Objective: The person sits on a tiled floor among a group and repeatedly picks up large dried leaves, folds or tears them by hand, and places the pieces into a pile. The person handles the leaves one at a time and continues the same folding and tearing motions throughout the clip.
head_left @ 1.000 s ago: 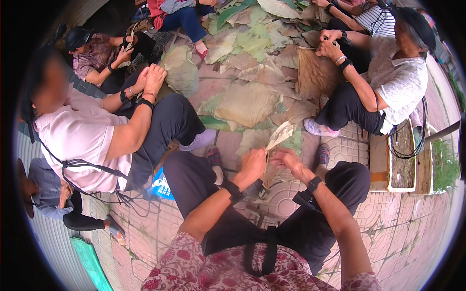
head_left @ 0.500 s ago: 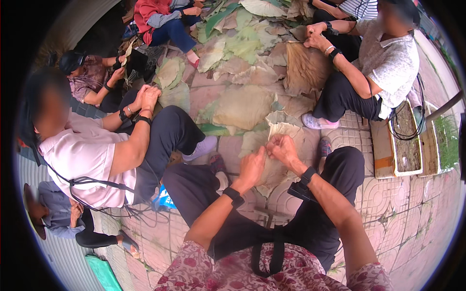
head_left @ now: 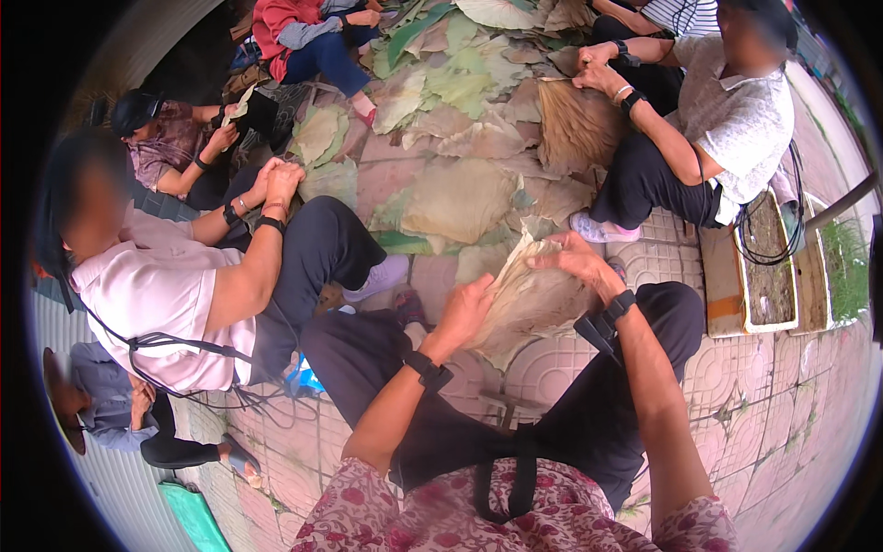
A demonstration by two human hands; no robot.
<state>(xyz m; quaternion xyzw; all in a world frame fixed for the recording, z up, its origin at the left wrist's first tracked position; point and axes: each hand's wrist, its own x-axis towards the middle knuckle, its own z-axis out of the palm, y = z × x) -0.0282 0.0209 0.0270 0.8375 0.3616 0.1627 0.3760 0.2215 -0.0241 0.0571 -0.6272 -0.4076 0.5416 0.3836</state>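
Between my knees I hold up a large dried leaf point(head_left: 526, 302), pale brown and wrinkled, its lower part fanned out over the paving. My left hand point(head_left: 467, 308) grips its left edge, thumb and fingers pressed together. At its upper right, my right hand point(head_left: 581, 264) pinches the leaf, with the fingers bent over its edge. Just beyond the leaf's upper end, more flat dried leaves point(head_left: 460, 202) lie spread in overlapping layers on the ground, some pale tan and some greenish.
To my left sits a person in a pink shirt point(head_left: 175, 276), hands together. At the right, another person point(head_left: 736, 110) holds a folded brown leaf point(head_left: 575, 129). More people sit farther off. Soil-filled foam boxes point(head_left: 771, 276) stand at the right on pink paving point(head_left: 736, 396).
My hands have moved apart, the right one up and to the right, the left slightly left. The leaf, bunched between them before, is now spread wider.
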